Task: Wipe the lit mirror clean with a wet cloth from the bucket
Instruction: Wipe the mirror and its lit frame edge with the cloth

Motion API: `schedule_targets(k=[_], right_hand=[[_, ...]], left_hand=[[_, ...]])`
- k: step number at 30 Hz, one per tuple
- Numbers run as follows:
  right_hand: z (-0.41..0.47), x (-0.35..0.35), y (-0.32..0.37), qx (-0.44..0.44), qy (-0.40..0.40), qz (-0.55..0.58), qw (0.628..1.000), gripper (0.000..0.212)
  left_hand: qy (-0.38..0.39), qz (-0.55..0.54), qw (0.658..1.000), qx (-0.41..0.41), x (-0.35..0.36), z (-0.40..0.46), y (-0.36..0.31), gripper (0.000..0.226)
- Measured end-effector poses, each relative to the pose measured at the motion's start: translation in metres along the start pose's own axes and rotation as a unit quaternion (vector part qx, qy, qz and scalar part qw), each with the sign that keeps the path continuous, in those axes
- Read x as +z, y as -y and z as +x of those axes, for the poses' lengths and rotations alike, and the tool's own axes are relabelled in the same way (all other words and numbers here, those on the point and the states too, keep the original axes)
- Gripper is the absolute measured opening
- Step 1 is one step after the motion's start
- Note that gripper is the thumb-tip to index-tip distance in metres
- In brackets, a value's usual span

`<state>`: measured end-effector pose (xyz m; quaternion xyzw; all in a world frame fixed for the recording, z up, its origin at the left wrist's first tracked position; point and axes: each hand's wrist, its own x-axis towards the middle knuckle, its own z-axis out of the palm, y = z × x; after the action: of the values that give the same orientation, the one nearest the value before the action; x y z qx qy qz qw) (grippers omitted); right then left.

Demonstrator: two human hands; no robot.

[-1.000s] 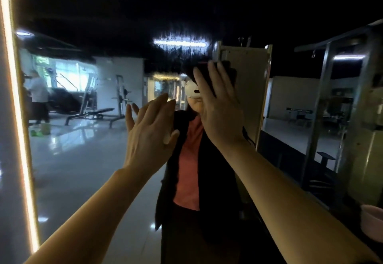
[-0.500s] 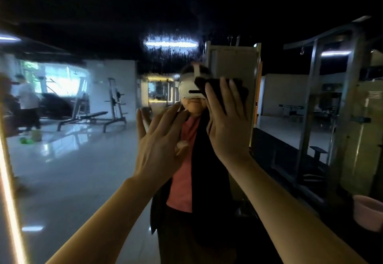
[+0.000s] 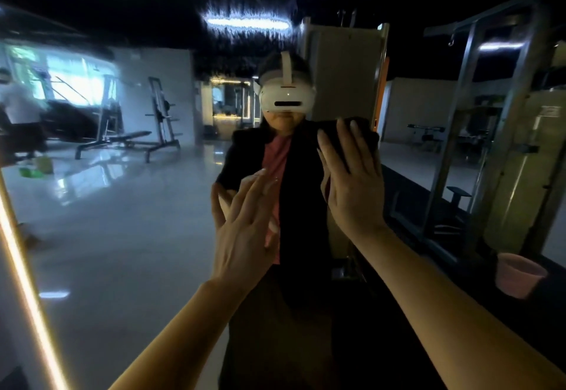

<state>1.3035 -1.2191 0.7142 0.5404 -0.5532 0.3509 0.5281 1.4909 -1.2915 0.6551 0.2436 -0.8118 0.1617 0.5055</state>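
Note:
The mirror [image 3: 128,236] fills the view, with a glowing light strip [image 3: 27,294] down its left edge. My right hand [image 3: 352,187] lies flat, fingers straight, pressing a dark cloth [image 3: 364,141] against the glass right of centre. My left hand [image 3: 245,230] is flat on the glass just left of it and lower, fingers spread. Wet streaks show on the glass around the reflected ceiling lamp [image 3: 245,22]. A pink bucket [image 3: 517,273] appears at the lower right.
The glass reflects a person in a white headset and dark jacket, a gym floor with a weight bench [image 3: 128,141], a metal rack [image 3: 477,132] at right, and another person at far left.
My right hand has drawn the cloth downward and rightward across the glass. My left hand slid lower with it. The view shifted, so the light strip sits further left.

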Motion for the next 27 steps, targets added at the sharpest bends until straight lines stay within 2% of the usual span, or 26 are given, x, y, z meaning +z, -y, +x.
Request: schedule_targets(k=[2,4,6,8,10,13,15,16,18,20,22,24,27], right_hand=[[-0.056,0.007,0.007,-0.044,0.046,-0.01,0.998,0.068],[-0.118,0.008,0.009,-0.127,0.116,-0.031,0.985,0.072],[-0.152,0.0,0.005,-0.197,0.183,-0.053,0.962,0.072],[-0.145,-0.011,-0.003,-0.232,0.214,-0.068,0.946,0.07],[-0.113,-0.02,-0.012,-0.21,0.206,-0.077,0.953,0.074],[-0.068,-0.025,-0.02,-0.096,0.151,-0.084,0.98,0.089],[-0.067,-0.021,-0.017,-0.06,0.123,-0.054,0.989,0.086],[-0.077,-0.017,-0.016,-0.074,0.12,-0.029,0.99,0.081],[-0.12,-0.01,-0.024,-0.176,0.152,0.003,0.973,0.07],[-0.162,-0.013,-0.042,-0.326,0.217,0.005,0.92,0.065],[-0.168,-0.02,-0.065,-0.403,0.253,-0.003,0.88,0.061],[-0.139,-0.025,-0.075,-0.389,0.229,-0.009,0.892,0.055],[-0.065,-0.031,-0.079,-0.222,0.13,0.013,0.966,0.058]], left_hand=[[0.016,0.0,1.0,-0.015,0.004,-0.02,0.002,0.076],[0.04,-0.012,0.999,-0.028,0.007,-0.038,0.002,0.069],[0.068,-0.03,0.997,-0.032,0.01,-0.049,-0.002,0.087],[0.095,-0.038,0.994,-0.03,0.011,-0.054,-0.01,0.108],[0.111,-0.041,0.992,-0.037,0.01,-0.05,-0.021,0.112],[0.128,-0.035,0.988,-0.081,0.007,-0.044,-0.037,0.112],[0.126,-0.024,0.985,-0.113,0.01,-0.046,-0.048,0.117],[0.124,-0.018,0.984,-0.129,0.014,-0.05,-0.053,0.12],[0.12,-0.007,0.981,-0.154,0.02,-0.058,-0.063,0.119],[0.114,-0.005,0.977,-0.18,0.027,-0.064,-0.075,0.109],[0.101,-0.007,0.971,-0.216,0.032,-0.063,-0.086,0.106],[0.085,-0.01,0.967,-0.238,0.034,-0.058,-0.099,0.107],[0.077,-0.005,0.963,-0.258,0.037,-0.047,-0.118,0.103]])
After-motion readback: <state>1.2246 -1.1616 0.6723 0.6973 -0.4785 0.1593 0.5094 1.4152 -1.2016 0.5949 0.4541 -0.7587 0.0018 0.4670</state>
